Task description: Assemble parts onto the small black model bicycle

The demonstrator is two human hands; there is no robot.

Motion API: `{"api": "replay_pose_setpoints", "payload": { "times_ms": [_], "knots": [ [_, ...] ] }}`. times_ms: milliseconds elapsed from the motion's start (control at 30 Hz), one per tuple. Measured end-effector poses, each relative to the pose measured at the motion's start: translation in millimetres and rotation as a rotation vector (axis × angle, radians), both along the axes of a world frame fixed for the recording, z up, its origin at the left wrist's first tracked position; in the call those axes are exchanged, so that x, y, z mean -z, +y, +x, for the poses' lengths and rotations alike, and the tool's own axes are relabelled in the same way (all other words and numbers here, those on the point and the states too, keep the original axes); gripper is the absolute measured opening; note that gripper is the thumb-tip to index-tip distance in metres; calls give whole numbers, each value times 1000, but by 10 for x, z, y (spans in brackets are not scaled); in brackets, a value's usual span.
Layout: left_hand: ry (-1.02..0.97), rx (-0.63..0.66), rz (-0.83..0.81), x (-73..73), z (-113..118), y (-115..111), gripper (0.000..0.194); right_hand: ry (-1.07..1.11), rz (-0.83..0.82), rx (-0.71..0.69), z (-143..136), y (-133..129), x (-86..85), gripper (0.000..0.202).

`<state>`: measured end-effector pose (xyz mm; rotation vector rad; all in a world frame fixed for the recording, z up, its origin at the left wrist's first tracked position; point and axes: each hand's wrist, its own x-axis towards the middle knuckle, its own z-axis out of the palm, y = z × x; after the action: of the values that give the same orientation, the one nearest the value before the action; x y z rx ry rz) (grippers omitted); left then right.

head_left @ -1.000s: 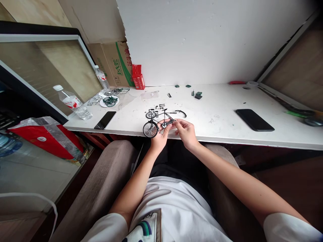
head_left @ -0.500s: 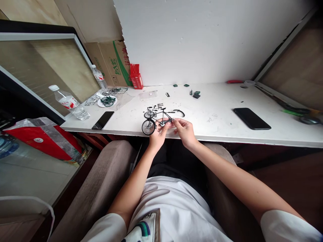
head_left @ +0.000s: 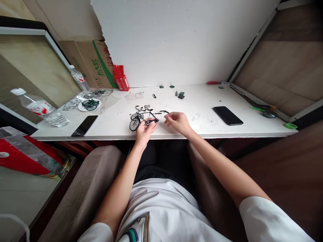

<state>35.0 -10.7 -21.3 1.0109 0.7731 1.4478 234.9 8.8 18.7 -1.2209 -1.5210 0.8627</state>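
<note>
A small black model bicycle (head_left: 148,116) is held up just above the front of the table, its spoked front wheel (head_left: 135,124) pointing left. My left hand (head_left: 145,132) is closed around its lower frame near the crank. No rear wheel shows on the frame. My right hand (head_left: 178,122) hovers right of the bicycle, its fingers loosely bent and apart, with nothing visible between them. Just behind those fingertips lies a curved black strip (head_left: 164,111), partly covered by the hand. A loose spoked wheel (head_left: 140,116) and small black parts (head_left: 145,107) lie behind the bicycle.
Left on the white table (head_left: 113,124) are a phone (head_left: 85,125), a plate (head_left: 80,107) of green parts and water bottles (head_left: 41,109). Another phone (head_left: 227,116) lies right. Dark green pieces (head_left: 181,95) and a red box (head_left: 121,80) stand toward the back.
My right hand has let go of the bicycle's rear end and moved right, over the curved strip. My left hand keeps holding the bicycle. The camera view has swung right.
</note>
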Motion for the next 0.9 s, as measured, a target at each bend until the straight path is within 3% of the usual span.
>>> {"api": "replay_pose_setpoints", "payload": {
  "times_ms": [100,167,267,333,467,667,900],
  "knots": [
    [30,-18,-16,-31,-52,51,45,-273,91,265,598,173,-120,24],
    [62,-16,-26,-45,-113,103,44,-471,76,470,1080,224,-193,26],
    [98,22,-46,-48,-210,189,42,-720,-63,843,1751,200,-233,53],
    [114,65,-57,-47,-260,237,42,-772,-237,964,2087,156,-210,76],
    [148,128,-66,-70,-305,297,43,-781,-525,957,2465,97,-136,110],
    [158,204,-69,-80,-353,385,43,-786,-659,775,2650,61,-177,95],
    [124,235,-60,-26,-405,409,42,-795,-676,743,2662,39,-198,98]
  ]
}}
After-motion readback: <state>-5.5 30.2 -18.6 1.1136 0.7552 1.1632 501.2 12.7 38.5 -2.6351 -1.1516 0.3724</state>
